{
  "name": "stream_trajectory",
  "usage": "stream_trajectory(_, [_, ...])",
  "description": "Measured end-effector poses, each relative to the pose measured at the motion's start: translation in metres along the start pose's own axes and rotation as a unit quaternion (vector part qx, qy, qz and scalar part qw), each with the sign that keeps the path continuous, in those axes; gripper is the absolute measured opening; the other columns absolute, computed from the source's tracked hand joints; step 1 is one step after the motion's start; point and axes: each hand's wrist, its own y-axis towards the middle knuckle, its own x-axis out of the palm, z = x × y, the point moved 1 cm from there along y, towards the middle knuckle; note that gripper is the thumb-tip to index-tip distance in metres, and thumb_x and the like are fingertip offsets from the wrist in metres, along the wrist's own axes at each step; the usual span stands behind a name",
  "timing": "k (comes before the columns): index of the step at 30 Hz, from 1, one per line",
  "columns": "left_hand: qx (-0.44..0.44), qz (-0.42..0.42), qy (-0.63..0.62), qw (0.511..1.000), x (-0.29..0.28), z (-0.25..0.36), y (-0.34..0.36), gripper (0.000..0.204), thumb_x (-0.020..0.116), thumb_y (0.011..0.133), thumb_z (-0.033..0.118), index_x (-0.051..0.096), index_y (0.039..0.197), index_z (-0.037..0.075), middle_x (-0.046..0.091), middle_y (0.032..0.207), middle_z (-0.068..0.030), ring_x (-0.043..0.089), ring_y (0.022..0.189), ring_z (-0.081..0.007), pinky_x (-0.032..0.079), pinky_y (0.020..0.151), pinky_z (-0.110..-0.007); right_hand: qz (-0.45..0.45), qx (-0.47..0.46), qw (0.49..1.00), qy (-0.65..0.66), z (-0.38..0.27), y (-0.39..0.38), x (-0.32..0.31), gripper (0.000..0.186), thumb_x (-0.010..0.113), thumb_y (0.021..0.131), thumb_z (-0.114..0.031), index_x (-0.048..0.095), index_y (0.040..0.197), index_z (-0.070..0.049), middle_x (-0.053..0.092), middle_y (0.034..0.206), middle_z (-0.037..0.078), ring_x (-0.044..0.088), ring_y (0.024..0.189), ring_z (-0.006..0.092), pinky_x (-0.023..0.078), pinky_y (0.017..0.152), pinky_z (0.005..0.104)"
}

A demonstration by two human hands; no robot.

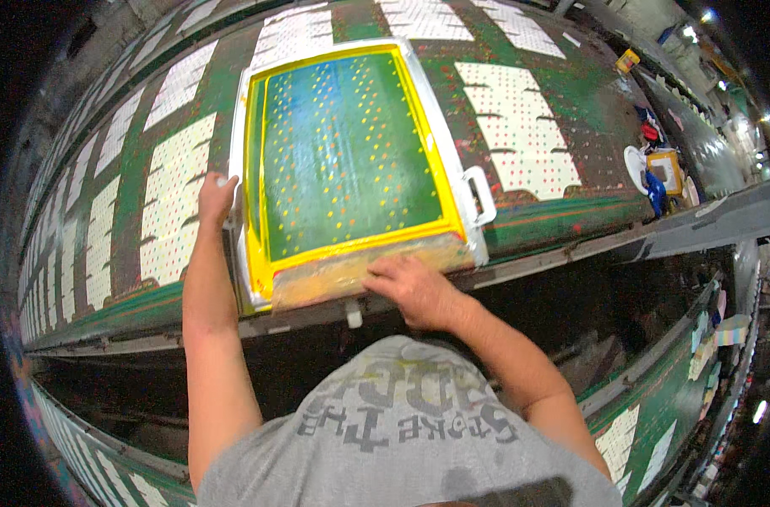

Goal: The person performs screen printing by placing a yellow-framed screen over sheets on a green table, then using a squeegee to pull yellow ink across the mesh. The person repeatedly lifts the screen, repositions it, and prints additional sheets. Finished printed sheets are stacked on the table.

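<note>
A screen printing frame [440, 139] with white sides and a yellow-inked border lies on the long green table in front of me. Its green mesh [351, 160] carries rows of small yellow and orange dots, with a bluish patch toward the far end. My left hand [217, 200] is closed round the handle on the frame's left side, most of which the fingers hide. At the near end, my right hand [414, 290] grips the top of a wide, ink-stained squeegee [317, 281], which lies across the frame's width. A white handle [484, 196] on the right side is free.
Dotted white fabric pieces [520, 127] lie in rows along the table, on both sides of the frame and beyond it. A metal rail [571, 258] edges the table near me. Containers and a wooden-edged frame [664, 171] stand at the right end. Another green table [638, 414] is behind me.
</note>
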Motion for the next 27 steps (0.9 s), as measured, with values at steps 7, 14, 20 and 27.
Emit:
stream_trajectory(7, [-0.031, -0.014, 0.013, 0.999, -0.008, 0.015, -0.006, 0.060, 0.080, 0.092, 0.060, 0.075, 0.107, 0.002, 0.078, 0.106, -0.0225, 0.075, 0.099, -0.0373, 0.057, 0.091, -0.048, 0.092, 0.026, 0.989, 0.117, 0.041, -0.038, -0.037, 0.059, 0.071, 0.077, 0.006, 0.069, 0.135, -0.004, 0.068, 0.138, 0.022, 0.063, 0.134, 0.0435, 0.050, 0.117, 0.0549])
stream_trajectory(14, [-0.021, -0.007, -0.016, 1.000, -0.009, 0.009, -0.004, 0.061, 0.080, 0.093, 0.061, 0.078, 0.107, 0.002, 0.078, 0.107, -0.0259, 0.073, 0.102, -0.0394, 0.055, 0.094, -0.047, 0.277, 0.363, 0.885, -0.090, 0.143, -0.056, -0.070, 0.057, 0.077, 0.089, -0.002, 0.067, 0.145, -0.002, 0.062, 0.149, 0.024, 0.060, 0.139, 0.0423, 0.048, 0.120, 0.0514])
stream_trajectory(20, [-0.034, -0.040, -0.102, 0.993, -0.008, -0.005, 0.000, 0.045, 0.080, 0.099, 0.052, 0.077, 0.109, 0.008, 0.069, 0.085, -0.0072, 0.061, 0.069, -0.0171, 0.050, 0.071, -0.037, 0.269, 0.425, 0.824, 0.262, 0.172, -0.058, -0.065, 0.053, 0.078, 0.091, -0.006, 0.069, 0.143, 0.000, 0.075, 0.134, 0.020, 0.072, 0.123, 0.0291, 0.055, 0.108, 0.0406])
stream_trajectory(27, [-0.007, -0.040, -0.185, 0.982, 0.003, -0.034, 0.003, 0.035, 0.080, 0.102, 0.041, 0.076, 0.113, 0.008, 0.069, 0.092, -0.0007, 0.057, 0.075, -0.0089, 0.048, 0.068, -0.032, 0.272, 0.426, 0.819, 0.271, 0.157, -0.047, -0.083, 0.046, 0.078, 0.092, -0.006, 0.074, 0.137, -0.001, 0.074, 0.123, 0.014, 0.071, 0.107, 0.0201, 0.057, 0.097, 0.0351])
